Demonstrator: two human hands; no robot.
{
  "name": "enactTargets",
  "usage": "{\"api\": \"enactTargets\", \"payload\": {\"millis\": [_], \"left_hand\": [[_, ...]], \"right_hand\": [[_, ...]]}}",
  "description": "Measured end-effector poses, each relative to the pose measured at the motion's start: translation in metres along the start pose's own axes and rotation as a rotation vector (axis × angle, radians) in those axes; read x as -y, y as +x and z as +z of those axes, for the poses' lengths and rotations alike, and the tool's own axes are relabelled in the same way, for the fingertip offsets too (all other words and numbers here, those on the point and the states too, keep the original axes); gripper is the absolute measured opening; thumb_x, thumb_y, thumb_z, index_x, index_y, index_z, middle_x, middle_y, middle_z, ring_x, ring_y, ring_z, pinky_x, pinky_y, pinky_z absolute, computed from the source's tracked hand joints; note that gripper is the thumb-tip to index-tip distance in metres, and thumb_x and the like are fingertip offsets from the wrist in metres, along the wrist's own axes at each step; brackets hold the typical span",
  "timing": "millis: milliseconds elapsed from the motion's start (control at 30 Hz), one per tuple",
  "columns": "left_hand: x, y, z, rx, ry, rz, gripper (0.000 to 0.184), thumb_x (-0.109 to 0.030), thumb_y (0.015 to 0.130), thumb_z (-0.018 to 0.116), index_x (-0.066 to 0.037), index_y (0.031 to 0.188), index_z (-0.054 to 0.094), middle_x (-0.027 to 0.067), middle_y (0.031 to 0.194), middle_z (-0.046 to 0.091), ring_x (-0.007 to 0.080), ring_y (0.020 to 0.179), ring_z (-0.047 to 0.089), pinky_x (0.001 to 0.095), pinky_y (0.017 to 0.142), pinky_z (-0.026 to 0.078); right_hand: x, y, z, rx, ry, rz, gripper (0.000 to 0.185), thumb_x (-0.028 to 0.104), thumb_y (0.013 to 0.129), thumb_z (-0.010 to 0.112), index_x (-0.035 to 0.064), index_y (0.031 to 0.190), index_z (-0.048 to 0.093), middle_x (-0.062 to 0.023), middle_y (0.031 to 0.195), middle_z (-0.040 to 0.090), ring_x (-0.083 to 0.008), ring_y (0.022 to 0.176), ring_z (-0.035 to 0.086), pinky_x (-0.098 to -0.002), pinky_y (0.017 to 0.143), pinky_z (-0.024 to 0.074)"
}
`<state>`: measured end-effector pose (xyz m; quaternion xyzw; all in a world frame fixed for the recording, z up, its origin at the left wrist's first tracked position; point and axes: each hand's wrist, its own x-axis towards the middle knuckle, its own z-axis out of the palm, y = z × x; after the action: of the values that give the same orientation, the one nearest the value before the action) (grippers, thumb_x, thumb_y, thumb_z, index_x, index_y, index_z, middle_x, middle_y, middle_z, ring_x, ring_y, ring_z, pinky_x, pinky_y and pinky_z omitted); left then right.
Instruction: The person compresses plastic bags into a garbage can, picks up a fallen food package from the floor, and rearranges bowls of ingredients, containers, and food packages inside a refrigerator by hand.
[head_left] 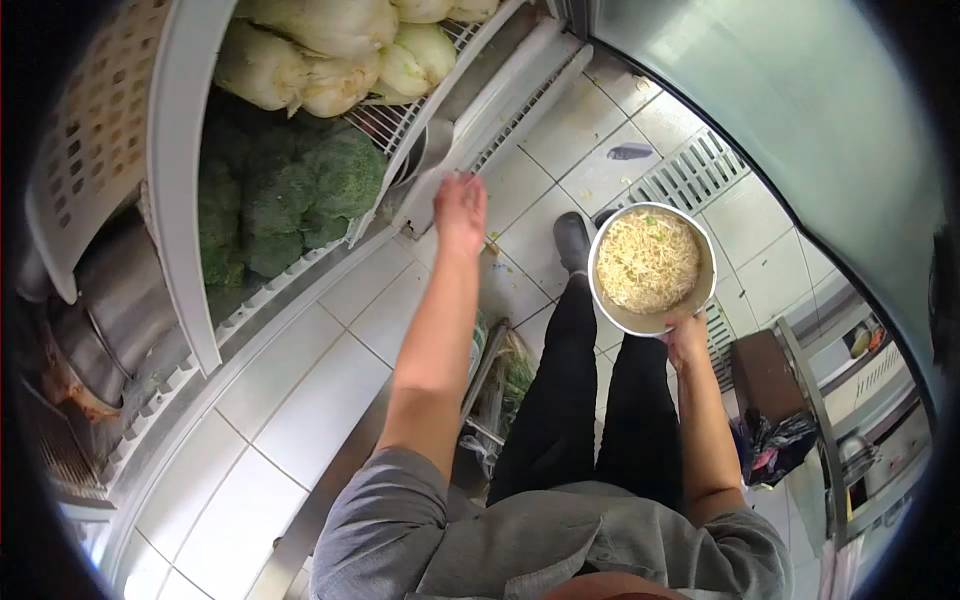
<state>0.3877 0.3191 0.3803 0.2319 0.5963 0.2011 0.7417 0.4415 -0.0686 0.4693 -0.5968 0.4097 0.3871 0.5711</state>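
My right hand grips the near rim of a round metal bowl, held above the floor in front of my legs. Thin pale strands of food, like bean sprouts or noodles, with a few green bits, fill much of it. My left hand is stretched forward beside the fridge's lower edge, slightly blurred. Its fingers look extended, and nothing shows in them. Left of that hand, a big pile of broccoli lies on a fridge shelf, below pale bulbous vegetables on a wire rack.
A perforated plastic crate and metal pots stand at the left. The fridge door curves along the right. The tiled floor has drain grates. A metal rack stands lower right.
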Motion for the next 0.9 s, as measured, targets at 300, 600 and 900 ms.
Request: {"api": "enactTargets", "payload": {"millis": [300, 600, 900], "left_hand": [[0.092, -0.150, -0.024, 0.319, 0.712, -0.083, 0.051, -0.033, 0.093, 0.060, -0.016, 0.138, 0.043, 0.0034, 0.131, 0.050, 0.0146, 0.110, 0.050, 0.0361, 0.087, 0.044], [0.039, -0.265, 0.019, 0.680, 0.901, 0.276, 0.101, -0.036, 0.080, 0.074, -0.006, 0.150, 0.008, 0.0227, 0.150, 0.019, 0.0336, 0.139, 0.021, 0.0438, 0.114, 0.019], [-0.111, -0.382, 0.028, 0.575, 1.210, 1.206, 0.092, -0.042, 0.076, 0.076, -0.007, 0.145, 0.026, 0.0264, 0.151, 0.011, 0.0448, 0.138, 0.021, 0.0500, 0.113, 0.023]], "right_hand": [[0.036, -0.028, 0.002, 0.042, 0.002, -0.027, 0.064, -0.010, 0.068, 0.044, 0.0058, 0.130, 0.036, -0.0141, 0.111, 0.054, -0.0288, 0.082, 0.063, -0.0404, 0.059, 0.0612], [0.080, -0.090, 0.020, 0.226, -0.088, -0.093, 0.081, -0.012, 0.065, 0.040, 0.0179, 0.139, 0.026, -0.0180, 0.125, 0.046, -0.0349, 0.098, 0.061, -0.0432, 0.052, 0.0592], [0.133, -0.208, 0.054, 0.480, -0.241, -0.134, 0.087, -0.015, 0.064, 0.041, 0.0203, 0.141, 0.021, -0.0185, 0.135, 0.038, -0.0450, 0.110, 0.054, -0.0589, 0.065, 0.0579]]}}
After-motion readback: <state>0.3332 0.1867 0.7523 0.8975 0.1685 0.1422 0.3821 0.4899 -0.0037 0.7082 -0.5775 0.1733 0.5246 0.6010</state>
